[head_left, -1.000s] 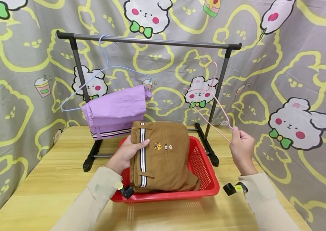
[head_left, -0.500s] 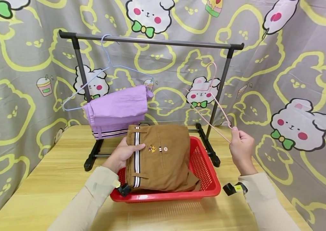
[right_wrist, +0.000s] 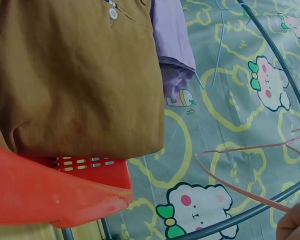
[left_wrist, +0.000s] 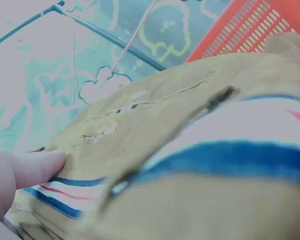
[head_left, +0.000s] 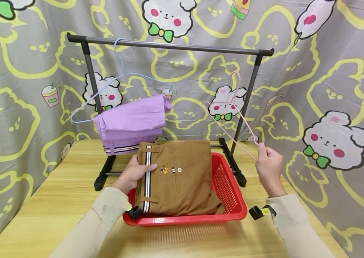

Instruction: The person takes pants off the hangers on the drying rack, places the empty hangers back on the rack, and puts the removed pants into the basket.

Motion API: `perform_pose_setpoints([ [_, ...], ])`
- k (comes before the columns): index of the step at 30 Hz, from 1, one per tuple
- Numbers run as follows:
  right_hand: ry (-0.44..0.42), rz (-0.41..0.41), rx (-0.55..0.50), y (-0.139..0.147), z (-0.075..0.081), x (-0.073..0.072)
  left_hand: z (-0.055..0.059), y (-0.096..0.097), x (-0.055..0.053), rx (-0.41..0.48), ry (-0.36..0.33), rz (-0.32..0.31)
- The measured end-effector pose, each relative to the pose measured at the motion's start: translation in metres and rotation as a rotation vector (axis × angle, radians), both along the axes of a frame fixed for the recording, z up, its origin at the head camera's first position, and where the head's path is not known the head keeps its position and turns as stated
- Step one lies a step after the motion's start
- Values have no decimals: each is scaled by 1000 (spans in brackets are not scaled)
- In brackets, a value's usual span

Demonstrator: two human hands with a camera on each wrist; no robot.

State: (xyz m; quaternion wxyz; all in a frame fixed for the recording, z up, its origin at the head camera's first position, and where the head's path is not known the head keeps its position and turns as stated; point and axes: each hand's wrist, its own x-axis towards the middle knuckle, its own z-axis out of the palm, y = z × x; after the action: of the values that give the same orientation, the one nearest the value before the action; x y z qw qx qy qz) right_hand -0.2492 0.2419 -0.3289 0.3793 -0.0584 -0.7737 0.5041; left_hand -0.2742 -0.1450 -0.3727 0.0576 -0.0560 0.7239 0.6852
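While the left hand (head_left: 135,172) holds the waist of the brown pants (head_left: 188,182) with its thumb on the striped band, the right hand (head_left: 269,166) grips one corner of the pink hanger (head_left: 244,122). The brown pants have just slid to the left, so their waist now sits by the left side of the red basket (head_left: 201,218), and the rest lies in and over it. The pink hanger has hardly moved, and its hook is up but not on the rack (head_left: 185,47). That means the two things are farther apart now, and the pink hanger is bare. The purple cloth (head_left: 133,116) stays on the blue hanger (head_left: 103,89). I cannot tell how the left hand's hidden fingers lie.
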Motion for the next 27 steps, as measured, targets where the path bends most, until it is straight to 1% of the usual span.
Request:
perform_pose_setpoints([
  [4,3,-5,1,0,-1,0,7,-2,1,-101,0,12],
  [7,14,-2,-3,1,-2,0,15,-2,2,-154,-8,22],
  [8,17,-2,-5,1,-2,0,18,-1,2,-166,-7,25],
  [12,25,-3,-8,1,-1,1,24,6,5,-162,6,38],
  [15,20,5,-4,2,-1,1,26,12,6,-171,34,50],
  [19,19,9,-5,1,-2,2,28,18,7,-238,82,67],
  [22,18,2,-7,1,-2,3,32,23,7,-292,118,81],
  [27,14,5,-9,2,-2,4,40,33,8,-413,196,39],
])
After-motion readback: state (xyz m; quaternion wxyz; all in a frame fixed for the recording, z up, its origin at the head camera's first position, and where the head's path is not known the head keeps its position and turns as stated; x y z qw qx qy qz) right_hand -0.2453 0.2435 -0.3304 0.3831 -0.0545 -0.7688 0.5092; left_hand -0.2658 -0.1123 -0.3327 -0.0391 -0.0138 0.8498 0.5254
